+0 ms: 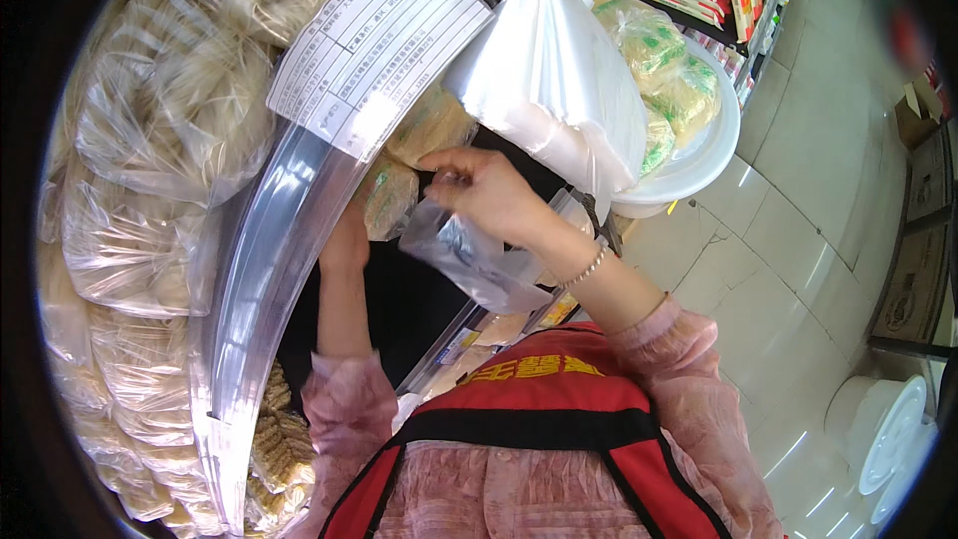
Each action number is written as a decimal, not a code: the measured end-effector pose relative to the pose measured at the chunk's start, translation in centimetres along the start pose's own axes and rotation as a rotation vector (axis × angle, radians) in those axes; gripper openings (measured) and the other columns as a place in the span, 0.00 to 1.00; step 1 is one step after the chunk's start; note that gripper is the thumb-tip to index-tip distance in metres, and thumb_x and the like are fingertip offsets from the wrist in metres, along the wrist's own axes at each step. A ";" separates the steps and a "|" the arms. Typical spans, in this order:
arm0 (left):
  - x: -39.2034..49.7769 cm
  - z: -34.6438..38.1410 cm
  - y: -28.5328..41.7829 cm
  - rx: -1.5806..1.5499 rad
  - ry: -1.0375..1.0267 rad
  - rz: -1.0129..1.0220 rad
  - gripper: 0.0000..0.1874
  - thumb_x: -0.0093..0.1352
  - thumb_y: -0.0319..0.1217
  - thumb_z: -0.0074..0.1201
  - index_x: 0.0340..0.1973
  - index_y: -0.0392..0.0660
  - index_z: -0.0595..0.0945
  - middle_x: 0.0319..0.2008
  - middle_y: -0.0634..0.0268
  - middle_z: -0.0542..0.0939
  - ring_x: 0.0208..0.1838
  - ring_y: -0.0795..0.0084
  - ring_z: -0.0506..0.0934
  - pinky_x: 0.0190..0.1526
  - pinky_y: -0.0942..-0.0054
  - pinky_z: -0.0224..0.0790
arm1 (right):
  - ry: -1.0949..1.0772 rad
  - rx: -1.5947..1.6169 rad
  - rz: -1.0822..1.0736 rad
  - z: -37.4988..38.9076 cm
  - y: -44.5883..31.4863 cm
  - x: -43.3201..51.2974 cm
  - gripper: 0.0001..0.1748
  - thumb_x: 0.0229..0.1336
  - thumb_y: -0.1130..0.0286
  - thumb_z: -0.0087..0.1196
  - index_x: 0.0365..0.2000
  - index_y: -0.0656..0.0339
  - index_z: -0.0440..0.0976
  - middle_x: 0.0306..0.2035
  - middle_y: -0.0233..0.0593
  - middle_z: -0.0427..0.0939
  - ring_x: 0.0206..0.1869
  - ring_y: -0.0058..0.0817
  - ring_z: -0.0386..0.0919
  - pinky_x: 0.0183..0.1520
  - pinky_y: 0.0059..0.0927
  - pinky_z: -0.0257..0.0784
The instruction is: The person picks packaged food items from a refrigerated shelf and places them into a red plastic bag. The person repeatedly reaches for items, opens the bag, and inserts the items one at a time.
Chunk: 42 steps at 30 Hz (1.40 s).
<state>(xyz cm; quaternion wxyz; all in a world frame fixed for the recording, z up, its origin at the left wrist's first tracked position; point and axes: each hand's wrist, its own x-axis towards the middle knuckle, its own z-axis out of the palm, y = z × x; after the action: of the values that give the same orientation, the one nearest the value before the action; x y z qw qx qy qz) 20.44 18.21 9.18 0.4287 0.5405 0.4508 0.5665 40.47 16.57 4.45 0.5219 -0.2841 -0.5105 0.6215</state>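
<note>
My left hand (348, 236) reaches up under a clear curved plastic shelf strip (277, 202), which hides its fingers. Beside it is a bagged bundle of pale dried noodles (388, 198) with green print; I cannot tell whether the hand grips it. My right hand (479, 187), a beaded bracelet at its wrist, has curled fingers close to another bagged noodle bundle (434, 123). Just below the right hand lies a translucent plastic bag (471, 254); whether the fingers hold it is unclear. A black shelf surface (382, 299) shows between my forearms.
Bagged noodles (172, 90) are heaped behind the strip, which carries a printed label sheet (374, 45). White plastic bags (546, 82) hang at upper right, by a round white tub (718, 142) with noodle packs. Tiled floor (763, 277) and cartons (913, 262) lie to the right.
</note>
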 end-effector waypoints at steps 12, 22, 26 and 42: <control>-10.9 2.5 2.1 0.023 -0.169 -0.238 0.06 0.62 0.27 0.62 0.34 0.41 0.81 0.28 0.71 0.79 0.32 0.84 0.73 0.36 0.83 0.65 | -0.296 -0.157 0.002 -1.6 -2.7 -5.6 0.28 0.49 0.78 0.61 0.53 0.67 0.69 0.35 0.31 0.76 0.39 0.15 0.72 0.42 0.20 0.70; -15.2 5.3 -1.0 0.213 -0.520 -0.361 0.09 0.66 0.30 0.58 0.38 0.38 0.83 0.31 0.69 0.81 0.31 0.84 0.75 0.36 0.81 0.69 | 0.012 -0.298 0.208 -4.4 -4.7 -16.2 0.09 0.57 0.67 0.59 0.28 0.64 0.79 0.21 0.22 0.74 0.23 0.10 0.66 0.26 0.16 0.62; -16.5 4.7 -2.0 0.062 -0.619 -0.392 0.10 0.68 0.32 0.55 0.31 0.37 0.83 0.27 0.71 0.81 0.30 0.85 0.75 0.34 0.81 0.68 | 0.206 -0.198 0.326 -2.3 -4.6 -21.3 0.10 0.58 0.66 0.58 0.26 0.63 0.79 0.20 0.22 0.73 0.22 0.10 0.66 0.25 0.16 0.61; -26.7 12.9 -0.9 0.351 -1.017 0.450 0.16 0.59 0.31 0.64 0.40 0.38 0.78 0.35 0.59 0.79 0.39 0.65 0.77 0.43 0.70 0.69 | 0.869 -0.256 0.181 6.6 -3.8 -45.4 0.08 0.55 0.70 0.61 0.24 0.65 0.78 0.20 0.27 0.75 0.23 0.11 0.69 0.25 0.18 0.64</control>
<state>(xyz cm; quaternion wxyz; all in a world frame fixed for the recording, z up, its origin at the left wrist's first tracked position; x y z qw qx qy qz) 34.60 -6.96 2.36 0.3643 0.8901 0.1492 0.2296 49.31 -28.58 1.89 0.5918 -0.6239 -0.2903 0.4198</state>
